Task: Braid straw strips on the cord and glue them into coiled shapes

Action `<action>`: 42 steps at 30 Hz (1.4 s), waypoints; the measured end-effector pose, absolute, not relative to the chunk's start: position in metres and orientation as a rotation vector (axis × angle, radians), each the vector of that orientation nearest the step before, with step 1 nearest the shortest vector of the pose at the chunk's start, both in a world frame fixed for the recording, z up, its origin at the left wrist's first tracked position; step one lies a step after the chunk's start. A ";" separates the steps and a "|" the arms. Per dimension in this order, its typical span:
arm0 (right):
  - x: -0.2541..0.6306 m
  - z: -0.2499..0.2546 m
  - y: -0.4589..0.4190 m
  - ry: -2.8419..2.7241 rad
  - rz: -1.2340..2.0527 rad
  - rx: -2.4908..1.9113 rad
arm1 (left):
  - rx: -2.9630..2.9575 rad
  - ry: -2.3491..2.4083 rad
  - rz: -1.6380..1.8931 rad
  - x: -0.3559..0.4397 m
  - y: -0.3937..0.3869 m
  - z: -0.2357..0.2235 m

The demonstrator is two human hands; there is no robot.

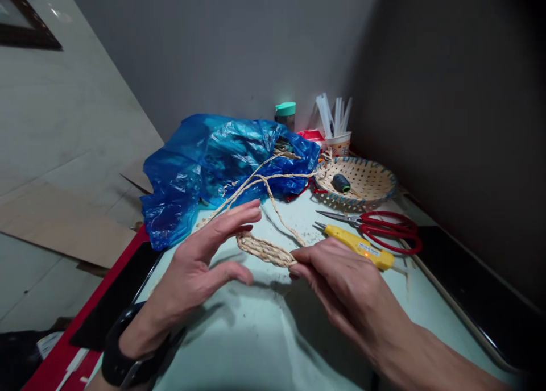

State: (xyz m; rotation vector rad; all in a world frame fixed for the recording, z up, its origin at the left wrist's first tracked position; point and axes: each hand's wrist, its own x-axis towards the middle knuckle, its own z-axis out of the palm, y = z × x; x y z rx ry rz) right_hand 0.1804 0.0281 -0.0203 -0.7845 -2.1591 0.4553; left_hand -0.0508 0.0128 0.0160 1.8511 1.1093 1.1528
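A small flat piece of braided straw is held up over the table, its right end pinched between the thumb and fingers of my right hand. My left hand is at its other end, thumb and fingers spread apart, with a gap between them and the braid. A twisted straw cord runs from near my right fingers up and back, then across toward the woven basket. More cord passes behind my left hand.
A blue plastic bag lies at the back. Red-handled scissors and a yellow glue gun lie at right. Behind them stand a woven basket holding a dark thread spool, a cup of glue sticks and a green-lidded jar.
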 end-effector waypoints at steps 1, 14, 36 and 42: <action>0.181 -0.018 0.027 -2.146 0.475 -0.785 | 1.772 1.093 1.179 -0.051 0.012 0.018; 0.178 0.000 0.019 -2.083 1.051 -0.891 | 1.543 1.395 1.289 -0.049 0.010 0.014; 0.178 0.002 0.022 -1.980 0.759 -0.975 | 0.739 0.865 1.275 0.000 0.003 -0.007; 0.172 -0.007 0.017 -2.077 0.413 -0.888 | 0.933 1.009 1.242 0.004 -0.001 -0.009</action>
